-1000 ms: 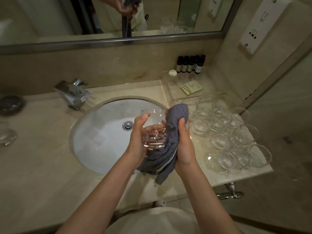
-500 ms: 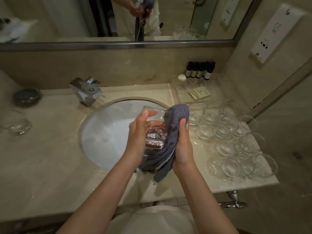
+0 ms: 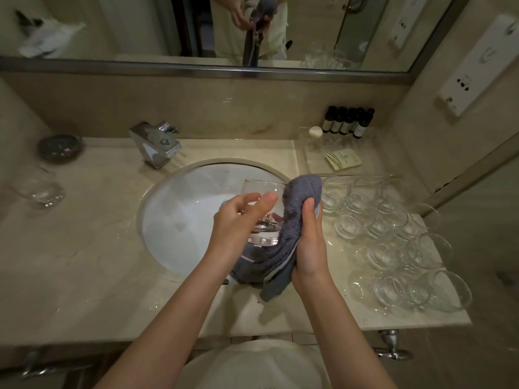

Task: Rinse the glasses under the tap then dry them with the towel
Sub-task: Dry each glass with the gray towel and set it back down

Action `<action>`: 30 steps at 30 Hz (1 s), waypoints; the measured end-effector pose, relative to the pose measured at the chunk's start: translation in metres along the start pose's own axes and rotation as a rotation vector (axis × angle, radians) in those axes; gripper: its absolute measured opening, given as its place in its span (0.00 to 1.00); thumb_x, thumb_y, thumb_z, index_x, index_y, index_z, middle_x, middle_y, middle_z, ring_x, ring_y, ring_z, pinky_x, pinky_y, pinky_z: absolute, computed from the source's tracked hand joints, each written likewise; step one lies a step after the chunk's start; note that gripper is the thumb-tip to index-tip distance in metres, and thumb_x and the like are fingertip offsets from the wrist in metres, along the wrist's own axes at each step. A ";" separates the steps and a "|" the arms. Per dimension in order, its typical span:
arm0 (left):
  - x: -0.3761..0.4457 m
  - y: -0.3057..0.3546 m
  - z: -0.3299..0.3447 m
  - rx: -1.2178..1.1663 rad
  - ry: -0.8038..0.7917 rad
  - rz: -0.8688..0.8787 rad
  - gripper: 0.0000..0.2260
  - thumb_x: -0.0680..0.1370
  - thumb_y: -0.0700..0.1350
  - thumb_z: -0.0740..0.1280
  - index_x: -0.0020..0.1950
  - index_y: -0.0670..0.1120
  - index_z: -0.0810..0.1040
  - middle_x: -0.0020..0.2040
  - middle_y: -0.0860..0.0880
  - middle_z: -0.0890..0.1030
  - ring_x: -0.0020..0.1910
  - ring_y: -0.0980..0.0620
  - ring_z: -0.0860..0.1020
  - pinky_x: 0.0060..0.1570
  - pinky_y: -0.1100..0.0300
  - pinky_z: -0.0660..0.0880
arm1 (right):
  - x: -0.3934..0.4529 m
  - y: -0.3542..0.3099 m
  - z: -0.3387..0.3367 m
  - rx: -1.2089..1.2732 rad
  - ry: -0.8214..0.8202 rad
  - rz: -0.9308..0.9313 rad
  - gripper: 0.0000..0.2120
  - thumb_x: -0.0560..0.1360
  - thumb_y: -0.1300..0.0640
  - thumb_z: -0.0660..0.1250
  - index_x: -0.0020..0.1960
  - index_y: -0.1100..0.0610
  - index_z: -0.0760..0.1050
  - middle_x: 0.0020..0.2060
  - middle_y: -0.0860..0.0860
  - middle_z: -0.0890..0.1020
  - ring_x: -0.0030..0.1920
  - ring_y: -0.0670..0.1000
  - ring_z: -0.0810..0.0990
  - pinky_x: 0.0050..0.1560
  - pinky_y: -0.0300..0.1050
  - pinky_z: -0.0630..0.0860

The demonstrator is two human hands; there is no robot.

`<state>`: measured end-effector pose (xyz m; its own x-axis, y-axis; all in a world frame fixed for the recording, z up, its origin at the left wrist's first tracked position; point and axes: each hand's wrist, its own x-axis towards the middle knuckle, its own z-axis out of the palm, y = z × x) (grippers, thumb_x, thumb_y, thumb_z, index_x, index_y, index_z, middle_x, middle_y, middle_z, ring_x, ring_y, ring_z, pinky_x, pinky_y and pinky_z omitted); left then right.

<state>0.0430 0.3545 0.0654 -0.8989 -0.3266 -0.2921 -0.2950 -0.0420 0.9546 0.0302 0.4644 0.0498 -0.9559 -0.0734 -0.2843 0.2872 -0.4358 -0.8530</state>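
Note:
Over the right half of the white sink [image 3: 179, 220] my left hand [image 3: 236, 220] grips a clear glass [image 3: 265, 209] held upright, thumb and fingers around its near side. My right hand [image 3: 309, 242] holds a grey-blue towel [image 3: 295, 220] wrapped against the glass's right side and draped under its base. The towel's end hangs down over the counter edge. A chrome tap [image 3: 154, 144] stands behind the sink at the left; no water runs.
Several clear glasses [image 3: 393, 242] crowd the marble counter [image 3: 84, 262] right of the sink. One glass [image 3: 42, 189] and a dark dish [image 3: 60, 148] sit far left. Small dark bottles [image 3: 348, 122] and a sachet [image 3: 342, 158] stand at the back right, under the mirror.
The view has shifted right and up. My left fingers have moved round the glass, which has turned a little inside the towel. My right hand stays on the towel.

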 end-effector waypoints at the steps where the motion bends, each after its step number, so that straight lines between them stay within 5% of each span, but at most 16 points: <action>1: 0.001 -0.002 -0.001 -0.036 0.019 -0.015 0.37 0.56 0.70 0.70 0.58 0.49 0.79 0.47 0.51 0.83 0.44 0.57 0.83 0.48 0.58 0.78 | 0.001 0.000 0.000 0.014 -0.008 0.007 0.29 0.70 0.37 0.64 0.68 0.46 0.68 0.65 0.53 0.77 0.64 0.52 0.78 0.67 0.54 0.72; 5: 0.004 -0.006 0.002 -0.169 0.066 -0.077 0.31 0.66 0.70 0.70 0.55 0.47 0.74 0.45 0.46 0.84 0.43 0.48 0.84 0.47 0.47 0.80 | 0.005 0.002 -0.002 0.063 -0.031 0.059 0.29 0.69 0.38 0.64 0.68 0.47 0.68 0.64 0.54 0.78 0.63 0.55 0.78 0.68 0.59 0.71; 10: 0.011 -0.001 0.001 -0.237 -0.001 -0.175 0.22 0.79 0.62 0.60 0.51 0.44 0.77 0.42 0.41 0.85 0.40 0.44 0.84 0.46 0.47 0.79 | 0.009 0.007 -0.001 0.083 -0.012 0.123 0.38 0.67 0.34 0.67 0.70 0.54 0.69 0.57 0.54 0.83 0.58 0.56 0.81 0.65 0.60 0.74; 15: 0.013 -0.003 0.006 -0.195 0.004 -0.154 0.26 0.80 0.64 0.53 0.56 0.46 0.81 0.46 0.46 0.81 0.44 0.48 0.83 0.49 0.45 0.81 | 0.010 0.004 0.000 0.052 -0.009 0.072 0.34 0.72 0.36 0.64 0.74 0.51 0.64 0.59 0.49 0.81 0.61 0.54 0.80 0.64 0.58 0.74; 21: 0.016 -0.015 0.003 -0.152 0.071 0.022 0.18 0.78 0.67 0.54 0.53 0.58 0.75 0.45 0.45 0.85 0.45 0.42 0.84 0.50 0.35 0.78 | 0.013 0.003 -0.003 0.019 -0.038 0.036 0.36 0.70 0.36 0.63 0.74 0.52 0.64 0.64 0.53 0.78 0.62 0.51 0.79 0.66 0.54 0.73; 26: 0.020 -0.009 -0.002 -0.285 -0.015 -0.148 0.21 0.82 0.61 0.51 0.55 0.49 0.77 0.41 0.43 0.85 0.35 0.48 0.84 0.34 0.54 0.80 | 0.017 0.007 -0.005 0.004 -0.051 0.033 0.34 0.70 0.38 0.60 0.72 0.52 0.65 0.55 0.47 0.83 0.56 0.46 0.82 0.61 0.49 0.77; 30: 0.019 -0.011 -0.008 -0.363 -0.164 -0.253 0.24 0.79 0.64 0.53 0.56 0.50 0.79 0.43 0.45 0.85 0.39 0.49 0.84 0.36 0.57 0.78 | 0.020 0.008 -0.007 -0.132 0.010 -0.009 0.23 0.78 0.40 0.55 0.69 0.49 0.61 0.59 0.51 0.77 0.56 0.47 0.79 0.58 0.47 0.76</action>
<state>0.0317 0.3408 0.0500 -0.8613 -0.1112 -0.4958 -0.4053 -0.4380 0.8024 0.0139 0.4660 0.0347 -0.9580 -0.0608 -0.2804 0.2850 -0.3146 -0.9054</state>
